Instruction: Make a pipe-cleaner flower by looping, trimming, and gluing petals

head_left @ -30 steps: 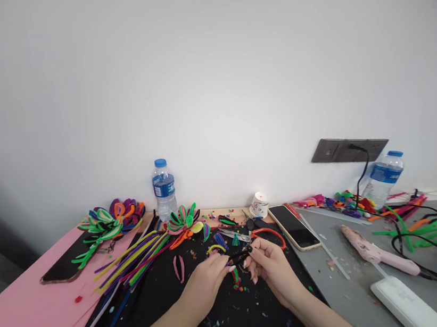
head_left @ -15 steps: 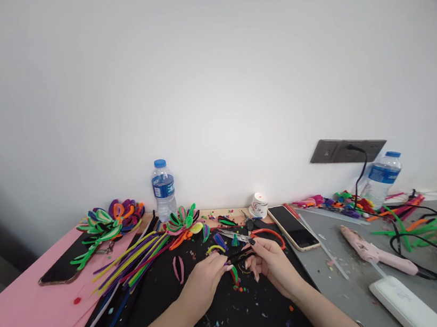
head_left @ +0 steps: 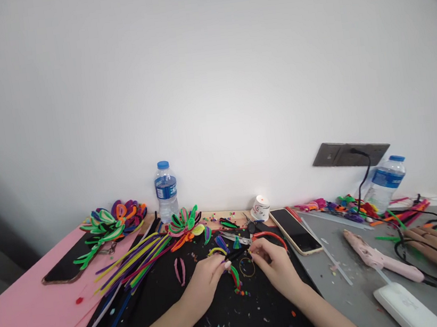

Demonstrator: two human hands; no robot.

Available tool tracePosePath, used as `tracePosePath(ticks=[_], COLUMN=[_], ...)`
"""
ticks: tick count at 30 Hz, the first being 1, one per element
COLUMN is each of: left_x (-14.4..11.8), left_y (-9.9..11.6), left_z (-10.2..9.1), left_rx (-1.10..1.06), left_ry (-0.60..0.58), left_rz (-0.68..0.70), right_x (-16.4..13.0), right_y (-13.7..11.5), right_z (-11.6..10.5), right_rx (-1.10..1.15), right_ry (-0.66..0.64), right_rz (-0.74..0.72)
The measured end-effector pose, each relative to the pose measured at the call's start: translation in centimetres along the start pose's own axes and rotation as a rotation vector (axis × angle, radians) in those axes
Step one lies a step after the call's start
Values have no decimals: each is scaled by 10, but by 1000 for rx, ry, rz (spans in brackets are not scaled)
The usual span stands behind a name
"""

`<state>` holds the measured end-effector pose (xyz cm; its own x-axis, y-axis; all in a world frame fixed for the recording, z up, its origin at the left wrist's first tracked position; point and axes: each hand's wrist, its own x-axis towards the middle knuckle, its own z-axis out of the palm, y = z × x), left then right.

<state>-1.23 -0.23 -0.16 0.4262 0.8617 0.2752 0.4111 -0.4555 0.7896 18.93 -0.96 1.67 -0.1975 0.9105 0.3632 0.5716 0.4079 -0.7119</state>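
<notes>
My left hand (head_left: pixel 207 278) is closed, its thumb and fingers pinching a black pipe cleaner (head_left: pixel 237 255) low over the black mat (head_left: pixel 259 319). Its other end reaches the bent, closed fingers of my right hand (head_left: pixel 274 264), where the fingertips partly hide it. Just below, between the hands, lies a thin gold wire ring (head_left: pixel 247 267) beside a red and green pipe-cleaner petal (head_left: pixel 235 277). Beyond my fingers are scissors with orange handles (head_left: pixel 270 235) and a purple-blue petal (head_left: pixel 221 244). A pink loop (head_left: pixel 180 271) rests left of my left hand.
A pipe-cleaner flower (head_left: pixel 186 222) with long stems lies left of a paper cup (head_left: pixel 260 209). A water bottle (head_left: pixel 166 192) stands by the wall. Rightward are a phone (head_left: pixel 296 231), a pink glue gun (head_left: pixel 379 257), its cable, a white box (head_left: pixel 408 306) and another person's hands (head_left: pixel 434 247).
My right hand's fingers have curled in, and the wire ring shows more plainly between my hands. The other person's hand has moved left to the green pipe cleaners, and a second hand shows.
</notes>
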Motion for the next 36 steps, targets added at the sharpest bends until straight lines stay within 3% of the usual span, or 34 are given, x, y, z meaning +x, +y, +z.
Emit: tracePosePath(ticks=[5,11,21,31,36], left_x=[0,0,-2,-1,-2], left_y=[4,7,8,9,9], left_z=[0,-1,0,-1,2], left_rx=[-7,-42,-149,-198,-256], left_ry=[-44,-65,-73,-91,-118], left_rz=[-5,-32,-93,-131,-193], right_x=[-1,1,1,3,5], right_y=[-2,-2,3,3,4], right_z=[3,2,5,9,9], right_rx=[-24,0,72,552,652], right_ry=[42,-23,-18,-69,-102], right_rz=[17,-7,43,229,247])
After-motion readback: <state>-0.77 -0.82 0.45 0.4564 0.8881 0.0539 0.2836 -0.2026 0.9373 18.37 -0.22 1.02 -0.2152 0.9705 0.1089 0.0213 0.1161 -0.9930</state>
